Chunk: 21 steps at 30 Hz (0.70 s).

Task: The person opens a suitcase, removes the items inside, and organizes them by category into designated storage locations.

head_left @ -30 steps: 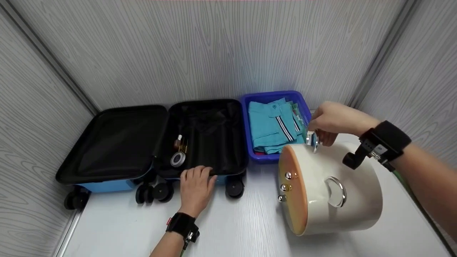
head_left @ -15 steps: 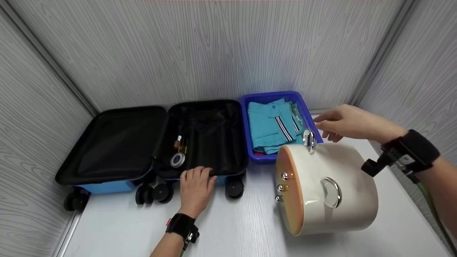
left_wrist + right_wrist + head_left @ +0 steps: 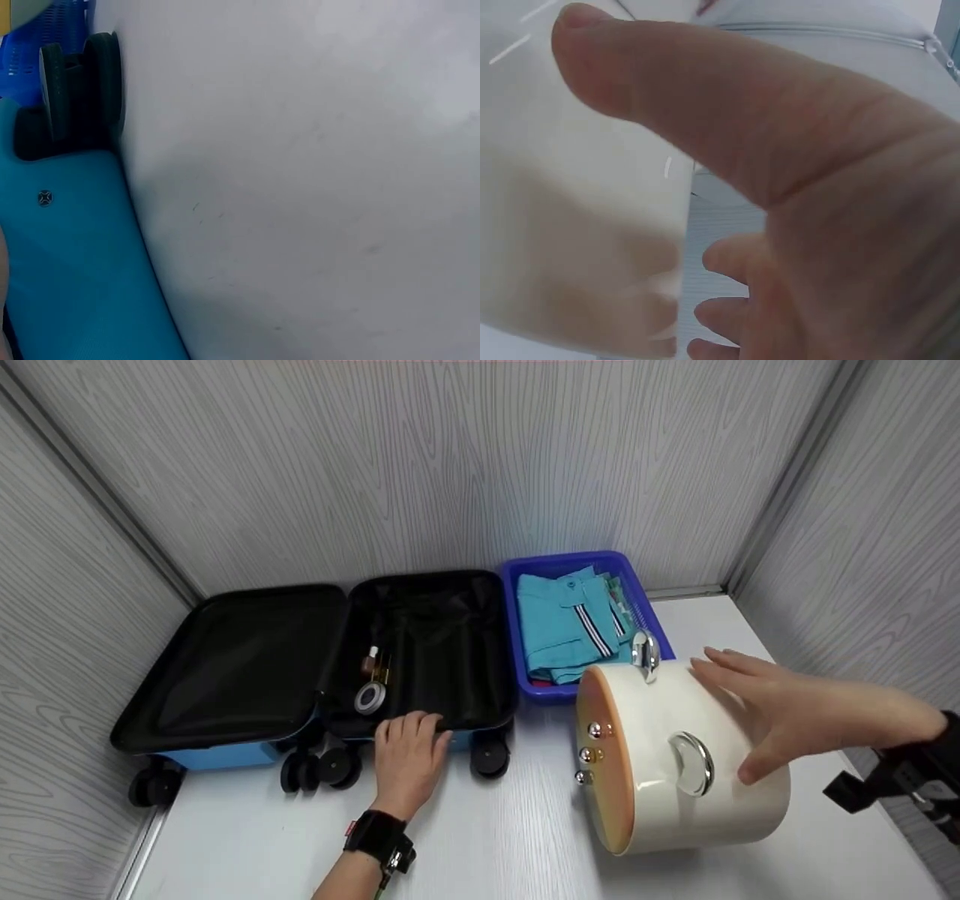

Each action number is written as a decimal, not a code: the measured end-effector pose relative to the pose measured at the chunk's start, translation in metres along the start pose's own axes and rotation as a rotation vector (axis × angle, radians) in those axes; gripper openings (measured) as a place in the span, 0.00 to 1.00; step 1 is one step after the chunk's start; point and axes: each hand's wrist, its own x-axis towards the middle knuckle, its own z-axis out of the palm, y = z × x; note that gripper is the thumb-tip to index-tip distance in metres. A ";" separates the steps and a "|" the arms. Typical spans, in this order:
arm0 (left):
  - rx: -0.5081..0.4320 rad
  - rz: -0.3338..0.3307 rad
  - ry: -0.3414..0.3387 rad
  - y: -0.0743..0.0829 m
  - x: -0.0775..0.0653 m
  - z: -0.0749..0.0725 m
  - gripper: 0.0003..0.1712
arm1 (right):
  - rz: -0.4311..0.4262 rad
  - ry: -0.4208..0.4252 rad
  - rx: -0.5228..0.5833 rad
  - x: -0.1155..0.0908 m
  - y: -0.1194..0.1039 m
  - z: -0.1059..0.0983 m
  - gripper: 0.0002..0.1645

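My left hand rests on the near edge of the open suitcase, fingers laid over the rim. Its blue shell fills the left of the left wrist view. In the black-lined half lie a white-capped brown bottle, slim gold pieces and a round silver-rimmed case. My right hand spreads over the back of a cream, rounded storage box, its thumb across the box in the right wrist view. That box has an orange-rimmed front, chrome knobs and chrome handles.
A blue plastic basket with folded turquoise clothes stands between suitcase and box, against the back wall. Black wheels stick out at the suitcase's front. A white tabletop lies under everything.
My right hand has let go of the box's top chrome handle and moved right and toward me, over the back of the box. The box has shifted slightly left; my left hand stays put.
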 end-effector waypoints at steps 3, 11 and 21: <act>0.006 -0.006 -0.005 0.000 0.000 -0.001 0.21 | 0.006 0.010 -0.014 0.000 -0.001 0.007 0.83; -0.017 -0.016 -0.050 0.003 0.005 -0.009 0.23 | -0.043 0.059 -0.040 -0.001 -0.001 0.011 0.80; -0.170 0.011 -0.077 0.031 0.015 -0.025 0.26 | -0.052 0.071 -0.111 0.004 -0.005 0.006 0.79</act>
